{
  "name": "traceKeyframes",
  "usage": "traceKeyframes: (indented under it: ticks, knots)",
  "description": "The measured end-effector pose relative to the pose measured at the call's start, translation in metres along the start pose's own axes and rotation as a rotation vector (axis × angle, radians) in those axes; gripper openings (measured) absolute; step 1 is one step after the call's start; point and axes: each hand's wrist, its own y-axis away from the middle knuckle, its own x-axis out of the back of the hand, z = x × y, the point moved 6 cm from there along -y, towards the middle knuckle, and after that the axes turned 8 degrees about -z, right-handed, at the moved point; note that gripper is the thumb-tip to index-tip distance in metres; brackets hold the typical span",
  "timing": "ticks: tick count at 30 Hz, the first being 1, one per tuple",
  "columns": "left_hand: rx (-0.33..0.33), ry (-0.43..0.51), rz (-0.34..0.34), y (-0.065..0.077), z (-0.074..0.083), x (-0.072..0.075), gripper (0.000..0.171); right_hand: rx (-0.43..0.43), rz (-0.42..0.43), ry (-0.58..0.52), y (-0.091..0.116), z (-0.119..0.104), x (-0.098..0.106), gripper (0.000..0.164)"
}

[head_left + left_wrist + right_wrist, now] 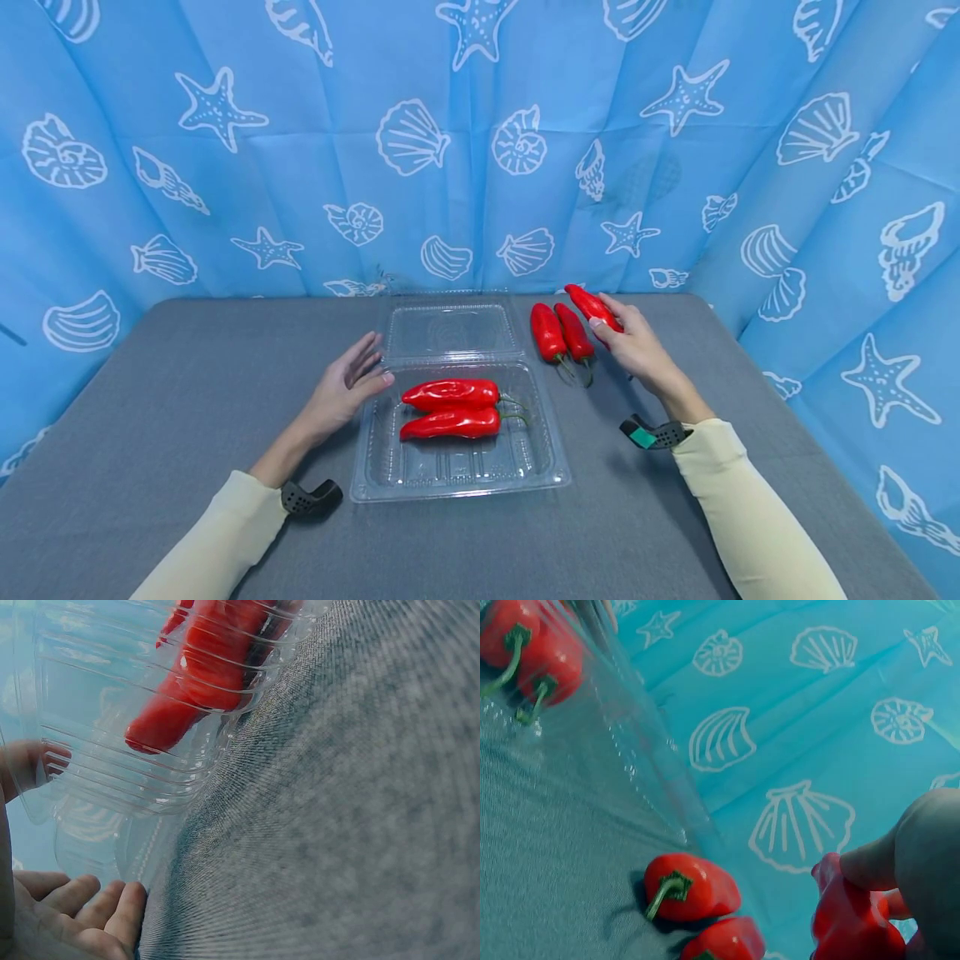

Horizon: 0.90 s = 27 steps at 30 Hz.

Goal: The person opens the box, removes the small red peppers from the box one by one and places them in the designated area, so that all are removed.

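A clear plastic clamshell container [457, 483] lies opened on the grey table, its lid [450, 329] folded back toward the curtain. Inside its base are two red peppers [450, 422], side by side with green stems to the right. My left hand [347, 379] is at the container's left edge, fingers spread and relaxed; in the left wrist view the thumb [30, 766] is by the rim. With my right hand [637, 337] I grip a red pepper [588, 304], raised at the back right. Two more red peppers [547, 329] lie beside the lid, just left of that hand.
A blue curtain [465, 150] with white shells and starfish hangs behind the table and along its right side. Grey cloth [187, 400] covers the tabletop. Each wrist wears a dark band [311, 498].
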Motion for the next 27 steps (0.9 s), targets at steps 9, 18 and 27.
traceKeyframes:
  ticks: [9, 18, 27]
  knots:
    - [0.002, 0.014, -0.001, 0.000, 0.000, 0.000, 0.085, -0.067, 0.011, -0.086, -0.007, 0.026, 0.000, 0.062]
    - [0.007, 0.010, 0.002, 0.000, -0.001, 0.000, 0.085, -0.149, 0.059, -0.062, -0.013, 0.050, -0.005, 0.062]
    - [0.007, 0.009, 0.003, -0.001, -0.001, 0.000, 0.085, -0.235, 0.102, 0.028, -0.014, 0.062, -0.007, 0.062]
